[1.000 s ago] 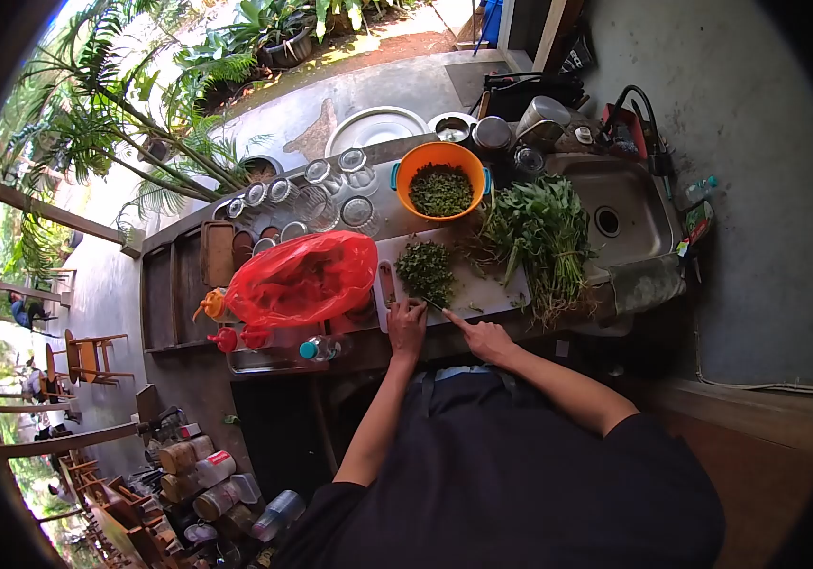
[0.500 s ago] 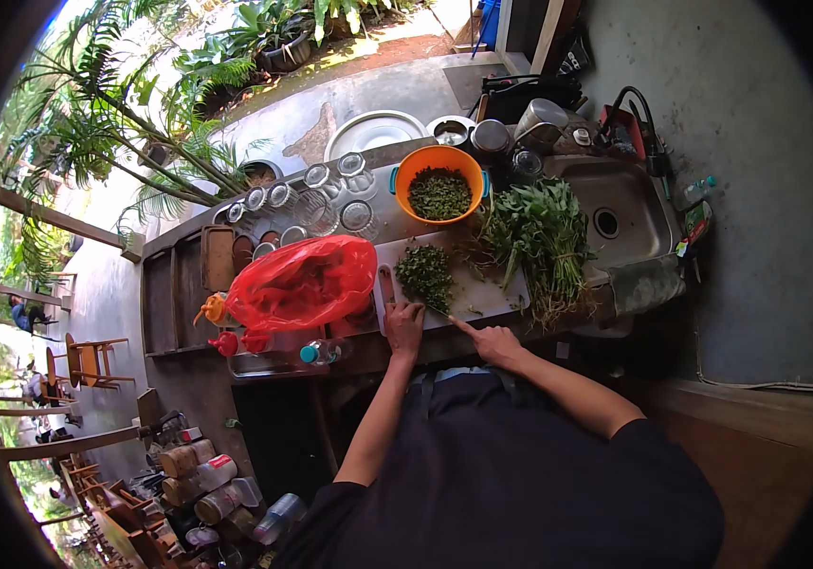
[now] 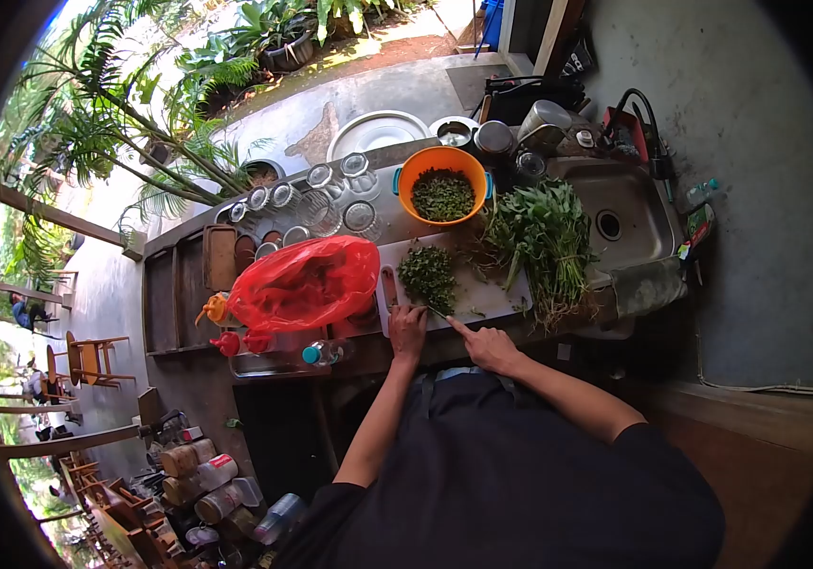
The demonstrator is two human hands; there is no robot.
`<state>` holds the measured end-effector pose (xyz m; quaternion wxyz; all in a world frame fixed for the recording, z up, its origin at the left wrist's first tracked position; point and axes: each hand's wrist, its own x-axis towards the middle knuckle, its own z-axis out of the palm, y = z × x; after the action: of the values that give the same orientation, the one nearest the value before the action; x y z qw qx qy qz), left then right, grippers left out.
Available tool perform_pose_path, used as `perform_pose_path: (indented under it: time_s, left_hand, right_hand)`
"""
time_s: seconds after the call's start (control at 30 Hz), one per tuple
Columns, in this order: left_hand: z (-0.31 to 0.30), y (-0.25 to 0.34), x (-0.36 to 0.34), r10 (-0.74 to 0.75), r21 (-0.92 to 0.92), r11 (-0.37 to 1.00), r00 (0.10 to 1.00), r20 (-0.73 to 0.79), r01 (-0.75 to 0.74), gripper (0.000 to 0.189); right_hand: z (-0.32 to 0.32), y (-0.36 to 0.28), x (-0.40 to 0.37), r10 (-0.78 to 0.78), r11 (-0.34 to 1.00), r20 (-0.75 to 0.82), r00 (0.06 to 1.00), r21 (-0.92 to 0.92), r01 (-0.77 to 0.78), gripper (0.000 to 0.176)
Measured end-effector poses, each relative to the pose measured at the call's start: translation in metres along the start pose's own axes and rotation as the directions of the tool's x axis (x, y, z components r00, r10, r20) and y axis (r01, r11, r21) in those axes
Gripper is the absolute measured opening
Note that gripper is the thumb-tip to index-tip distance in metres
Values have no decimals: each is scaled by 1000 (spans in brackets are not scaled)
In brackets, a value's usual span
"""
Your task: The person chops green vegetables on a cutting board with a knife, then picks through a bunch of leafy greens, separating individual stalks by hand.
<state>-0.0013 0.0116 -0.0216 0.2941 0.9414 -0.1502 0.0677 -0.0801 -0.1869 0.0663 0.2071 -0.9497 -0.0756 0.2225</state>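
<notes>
On a white cutting board (image 3: 493, 302) lies a heap of chopped green leaves (image 3: 427, 272). My right hand (image 3: 490, 349) is closed around a knife, its index finger stretched forward along it; the handle is hidden in my palm. A thin, dark part of the knife blade (image 3: 438, 312) shows at the near edge of the heap. My left hand (image 3: 408, 329) lies on the board's near left side, fingers extended by the leaves and close to the blade tip. A bundle of uncut leafy greens with roots (image 3: 550, 248) rests over the board's right end.
Behind the board stands an orange colander (image 3: 442, 159) holding chopped greens. A red plastic bag (image 3: 304, 289) sits at left, with a teal-capped bottle (image 3: 326, 353) in front. Upturned glasses (image 3: 359, 218) line the back left. On the right is a metal sink (image 3: 639, 204).
The view has shifted very slightly. Both hands and the knife stay almost in the same place at the near edge of the chopped leaves.
</notes>
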Motion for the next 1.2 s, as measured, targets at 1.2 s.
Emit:
perform_pose_path:
  time_s: [1.2]
  left_hand:
    - [-1, 0, -7, -11, -53, 999, 999, -35, 9, 12]
  right_hand:
    - [0, 5, 0, -33, 999, -4, 999, -8, 33, 74]
